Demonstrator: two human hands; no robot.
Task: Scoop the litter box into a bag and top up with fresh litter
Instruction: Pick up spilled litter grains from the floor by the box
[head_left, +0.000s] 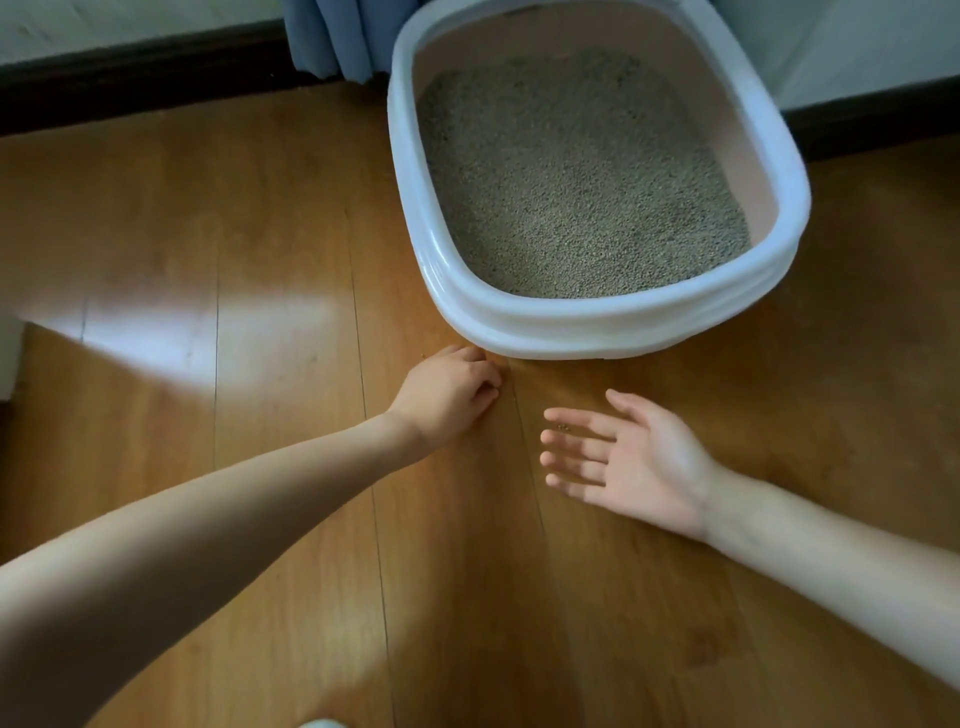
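Note:
A white litter box (613, 325) with pinkish inner walls stands on the wooden floor, filled with grey-brown litter (571, 182). My left hand (447, 395) lies knuckles-up on the floor just in front of the box's near left corner, fingers curled with their tips at the floorboards; nothing shows between them. To its right, my right hand (623, 462) is held palm up with straight fingers. A few litter grains (563, 427) rest on its index finger.
Wooden floor (260, 467) spreads around, with a bright patch of light at the left. A dark skirting board (156, 78) and blue curtain (337, 36) run along the far wall. A pale object's edge (319, 723) peeks in at the bottom.

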